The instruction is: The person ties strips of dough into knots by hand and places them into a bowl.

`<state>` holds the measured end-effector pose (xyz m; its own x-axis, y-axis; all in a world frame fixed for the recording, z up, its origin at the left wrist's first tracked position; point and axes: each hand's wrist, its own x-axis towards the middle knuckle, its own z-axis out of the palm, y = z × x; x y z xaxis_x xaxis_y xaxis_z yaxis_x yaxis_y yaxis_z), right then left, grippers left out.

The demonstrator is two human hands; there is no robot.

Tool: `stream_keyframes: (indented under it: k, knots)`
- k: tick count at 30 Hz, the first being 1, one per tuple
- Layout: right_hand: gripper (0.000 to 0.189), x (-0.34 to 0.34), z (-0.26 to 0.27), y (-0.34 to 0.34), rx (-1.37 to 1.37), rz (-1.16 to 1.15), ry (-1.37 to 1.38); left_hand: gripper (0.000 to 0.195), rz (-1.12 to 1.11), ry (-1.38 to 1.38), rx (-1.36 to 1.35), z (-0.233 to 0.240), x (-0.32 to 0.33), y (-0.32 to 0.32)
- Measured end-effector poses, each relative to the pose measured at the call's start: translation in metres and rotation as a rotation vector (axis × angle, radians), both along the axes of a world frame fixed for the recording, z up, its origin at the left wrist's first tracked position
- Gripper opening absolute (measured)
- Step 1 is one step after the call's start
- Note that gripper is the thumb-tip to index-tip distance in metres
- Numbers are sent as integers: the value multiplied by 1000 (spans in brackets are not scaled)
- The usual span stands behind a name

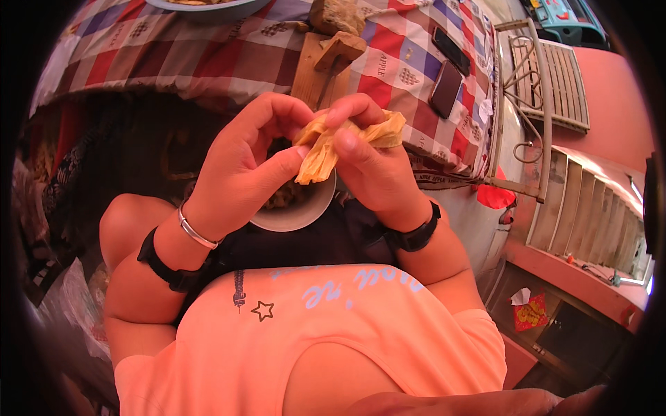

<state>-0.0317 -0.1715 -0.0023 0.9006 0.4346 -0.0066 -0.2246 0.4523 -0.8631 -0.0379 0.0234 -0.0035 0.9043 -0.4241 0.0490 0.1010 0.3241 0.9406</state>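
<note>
My right hand (pixel 372 161) pinches a folded, creased strip of yellow, leaf-like material (pixel 318 161) between thumb and fingers. One end of the strip hangs down and another sticks out to the right past my fingers. At its left side, the thumb and fingertips of my left hand (pixel 250 151) pinch the same strip. Under both hands a pale bowl (pixel 312 216) rests at my lap, with small crumbly pieces inside. My hands cover much of the bowl. Just beyond them a wooden board (pixel 307 73) with a wooden block (pixel 341 49) reaches over the table edge.
A checked cloth covers the table (pixel 208 62). On it are two phones (pixel 446 88), a rough stone-like lump (pixel 338 15) and a blue basin (pixel 218 9) with pieces inside. To the right stands a metal rail (pixel 543 114); a red bag (pixel 497 192) is below. Plastic bags (pixel 78 301) lie left.
</note>
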Motion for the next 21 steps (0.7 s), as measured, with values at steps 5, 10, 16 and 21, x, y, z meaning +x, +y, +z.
stream_keyframes:
  k: [5,10,16,21]
  knots:
    - [29,-19,3,-6,-318,-239,-267,22,-71,149,13,5,7,-6]
    - [33,-28,-13,6,-846,-615,-763,22,15,188,47,7,7,-22]
    - [29,-26,-14,-7,-1013,-517,-638,32,235,-634,519,1,-11,-46]
    - [33,-25,-17,-23,-932,-482,-531,33,389,-470,336,-6,-4,-46]
